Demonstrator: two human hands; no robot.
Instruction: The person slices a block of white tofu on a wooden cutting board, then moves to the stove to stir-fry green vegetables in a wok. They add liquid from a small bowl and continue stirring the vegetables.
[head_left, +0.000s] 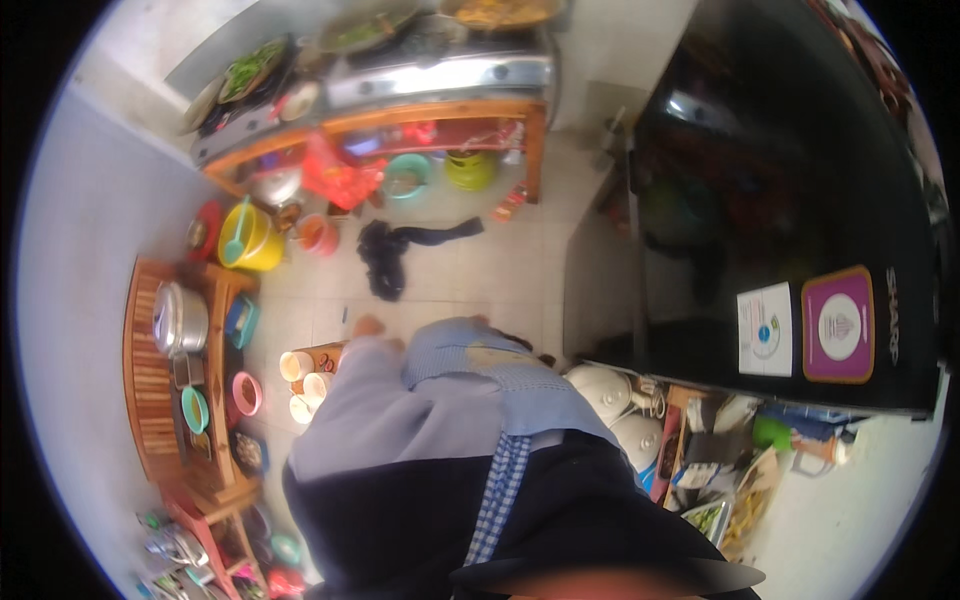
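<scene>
My left hand (369, 328) reaches out past the grey sleeve, low over the tiled floor, and is blurred. I cannot tell its finger positions or whether it holds anything. Close beside it, a small wooden stool or board (328, 354) bears little red-rimmed items. Pale tubs (296, 366) and a white cup (316, 387) cluster around its near edge. My blue apron (457, 349) hides much of the floor ahead. Beyond its edge a small blurred body part (480, 319) shows, and I cannot tell whether it belongs to my right hand or a foot.
A dark cloth (386, 259) lies on the floor. Ahead, a wooden stove table (420, 114) has a green gas cylinder (471, 169) beneath. A black Sharp refrigerator (720, 247) stands right. Left are a yellow bucket (255, 240) and a wooden bench (146, 390) with a metal pot (181, 319).
</scene>
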